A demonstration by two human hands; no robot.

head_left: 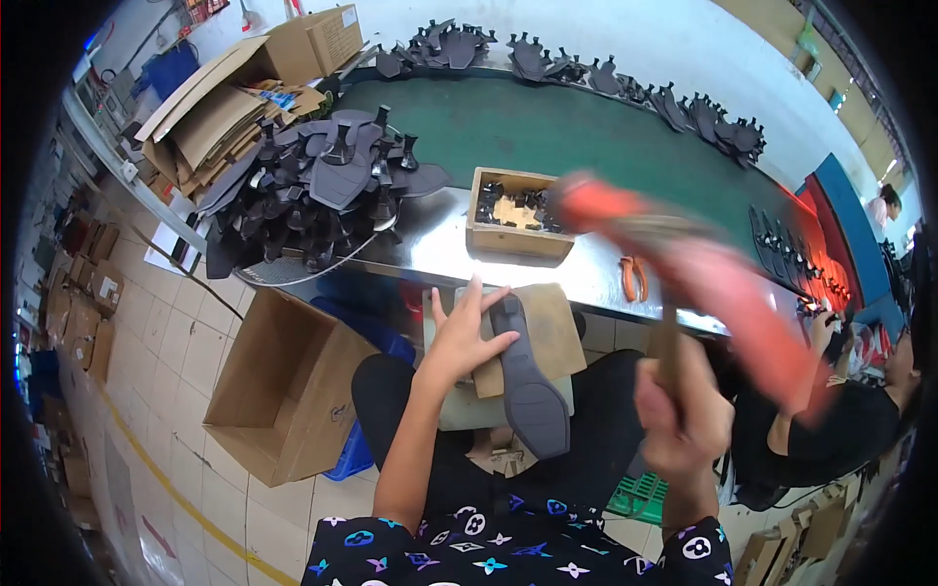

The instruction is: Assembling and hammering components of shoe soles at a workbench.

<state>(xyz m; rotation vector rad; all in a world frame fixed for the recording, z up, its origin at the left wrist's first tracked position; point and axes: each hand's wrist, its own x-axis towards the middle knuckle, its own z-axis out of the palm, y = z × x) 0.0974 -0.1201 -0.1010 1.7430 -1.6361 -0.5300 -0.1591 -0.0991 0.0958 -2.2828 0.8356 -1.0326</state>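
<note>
A dark shoe sole (pixel 535 400) lies lengthwise on a tan board (pixel 554 337), which rests on a pale block between my knees. My left hand (pixel 464 337) is spread out beside the sole's narrow end, its thumb against the sole's edge and its fingers apart. Raised to the right of the sole, my right hand (pixel 684 420) is closed round the handle of a hammer (pixel 668 342). The hammer's large red head is smeared by motion and stretches across the front of the bench.
Beyond the board stands a wooden box (pixel 518 240) of small dark parts, with orange-handled pliers (pixel 634 279) to its right. Heeled soles (pixel 342 171) are heaped at left. An open carton (pixel 278 386) sits by my left leg. A co-worker (pixel 845 420) is close on the right.
</note>
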